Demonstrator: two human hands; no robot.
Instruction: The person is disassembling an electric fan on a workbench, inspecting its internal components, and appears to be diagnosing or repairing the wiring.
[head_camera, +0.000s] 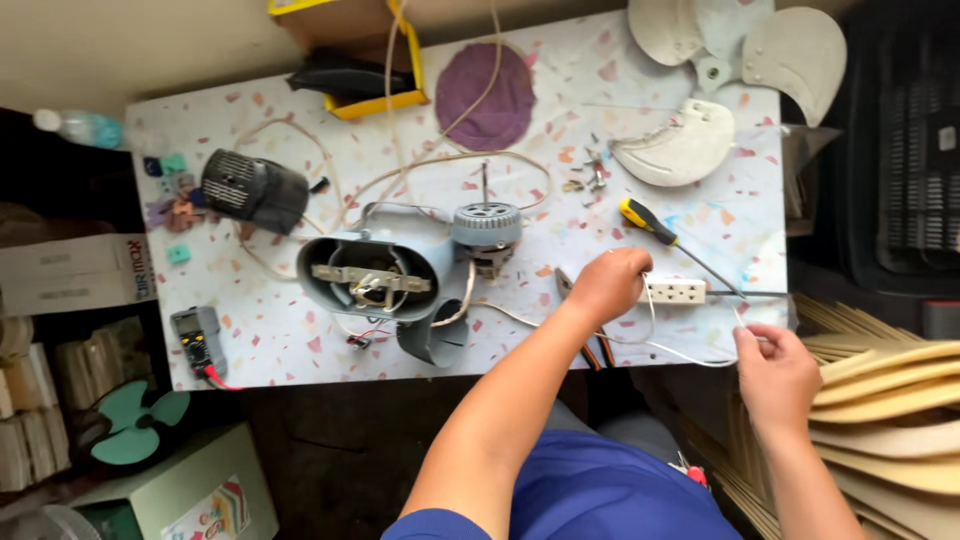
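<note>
The left hand rests on the speckled table with its fingers curled down over a thin white wire, knuckles up, just left of the white socket block, which serves as the landmark here; whether the fingertips truly pinch the wire cannot be told, since the back of the hand hides them; the right hand sits below and to the right of the socket block, off the table's front corner, thumb and forefinger nipped together on the far end of the same white wire, the other fingers loosely bent; the wire sags in a loop below the socket block between the two hands; a screwdriver with a yellow and black handle lies just above the socket block, its shaft slanting down past the block's right end; a grey fan motor with its shaft pointing up stands well to the left of the socket block, and beside it, further left, lies the grey open fan housing; a black motor cover lies beyond that, further left and higher; a multimeter rests at the table's left front edge, far left of the socket block; white fan blades lie well above the block near the table's back right corner; small screws are scattered above and left of it.
</note>
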